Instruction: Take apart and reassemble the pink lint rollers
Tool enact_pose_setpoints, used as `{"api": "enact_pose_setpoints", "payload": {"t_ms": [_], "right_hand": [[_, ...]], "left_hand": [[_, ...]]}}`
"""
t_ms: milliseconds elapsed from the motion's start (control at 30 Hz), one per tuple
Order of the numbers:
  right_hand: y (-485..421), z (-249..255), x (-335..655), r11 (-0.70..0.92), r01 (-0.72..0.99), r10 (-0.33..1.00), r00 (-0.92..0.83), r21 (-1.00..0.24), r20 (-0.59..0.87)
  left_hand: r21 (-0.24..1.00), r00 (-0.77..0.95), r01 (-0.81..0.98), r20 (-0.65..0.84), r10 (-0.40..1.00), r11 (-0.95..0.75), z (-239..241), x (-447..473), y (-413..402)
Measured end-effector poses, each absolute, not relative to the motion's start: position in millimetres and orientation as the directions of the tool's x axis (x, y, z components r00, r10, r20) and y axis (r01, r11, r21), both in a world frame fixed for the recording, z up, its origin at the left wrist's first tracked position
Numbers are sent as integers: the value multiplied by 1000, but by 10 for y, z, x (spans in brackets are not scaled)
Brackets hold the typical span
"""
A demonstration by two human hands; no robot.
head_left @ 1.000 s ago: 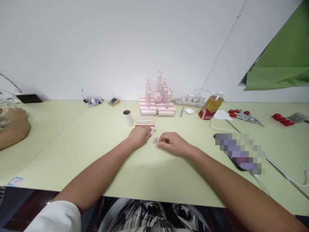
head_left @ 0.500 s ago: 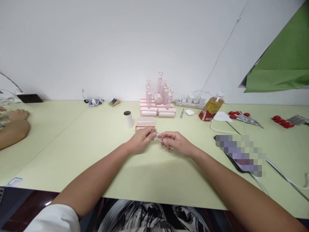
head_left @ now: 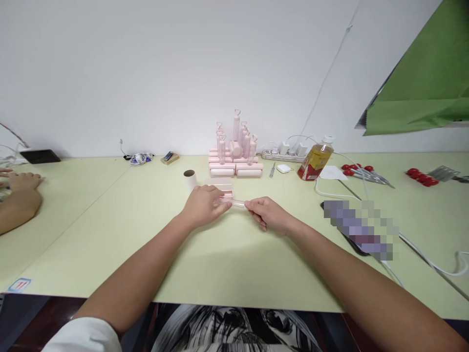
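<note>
Fingers of the left hand are arching over the left end of a clear tubular piece, with the thumb standing apart from the other fingers and lying close along the near side; whether they are gripping it or only touching it, one cannot tell. Just behind these fingers, a white hollow cylinder is standing on the worktop. Directly beyond the fingertips, an open pink case is lying partly hidden behind the hand. Between the two hands, the clear piece is stretching roughly level from under the left fingers to the right ones. Farther beyond both sets of fingers, pink cases are sitting stacked, with slim clear bottles standing upright on them. Fingers of the right hand are pinching the clear piece's right end, thumb and forefinger closed together on it, the remaining fingers curling loosely beneath. Well to the right of these fingers, a phone with a blurred-out screen is lying on the worktop.
</note>
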State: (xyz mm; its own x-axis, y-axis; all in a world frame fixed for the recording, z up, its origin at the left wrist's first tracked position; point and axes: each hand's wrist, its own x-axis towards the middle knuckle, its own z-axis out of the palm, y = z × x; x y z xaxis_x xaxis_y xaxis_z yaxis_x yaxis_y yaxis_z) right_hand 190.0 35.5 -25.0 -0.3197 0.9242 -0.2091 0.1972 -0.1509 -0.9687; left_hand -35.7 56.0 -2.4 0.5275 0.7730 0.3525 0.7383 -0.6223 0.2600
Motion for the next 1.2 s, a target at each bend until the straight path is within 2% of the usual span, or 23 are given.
{"api": "enact_pose_setpoints", "payload": {"t_ms": [100, 233, 333, 467, 800, 900, 1000, 1067, 1200], "right_hand": [[330, -282, 1878, -75, 218, 919, -362, -973, -152], [321, -288, 1869, -56, 133, 892, -439, -990, -110], [312, -256, 1857, -40, 148, 893, -438, -988, -102], [295, -239, 1838, -73, 209, 847, -503, -975, -172], [347, -297, 1892, 71, 150, 817, -577, -986, -29], [351, -295, 1904, 62, 102, 813, -582, -993, -9], [348, -282, 1915, 28, -30, 840, -542, -999, 40], [346, -275, 1917, 27, -80, 870, -490, -996, 63], [336, -294, 1894, 94, 61, 887, -459, -994, 56]], "left_hand": [[167, 609, 715, 328, 722, -679, -60, -206, 446], [216, 674, 657, 261, 691, -722, -141, -87, 359], [231, 675, 642, 281, 682, -731, -158, -93, 356], [193, 662, 662, 302, 686, -724, -146, -123, 366], [198, 615, 686, 356, 703, -700, -186, -101, 339], [346, 555, 663, 368, 746, -664, -202, -101, 367], [588, 368, 596, 407, 836, -548, -200, -128, 423], [673, 282, 534, 429, 858, -512, -179, -176, 472], [754, 150, 460, 455, 878, -469, -56, -390, 606]]}}
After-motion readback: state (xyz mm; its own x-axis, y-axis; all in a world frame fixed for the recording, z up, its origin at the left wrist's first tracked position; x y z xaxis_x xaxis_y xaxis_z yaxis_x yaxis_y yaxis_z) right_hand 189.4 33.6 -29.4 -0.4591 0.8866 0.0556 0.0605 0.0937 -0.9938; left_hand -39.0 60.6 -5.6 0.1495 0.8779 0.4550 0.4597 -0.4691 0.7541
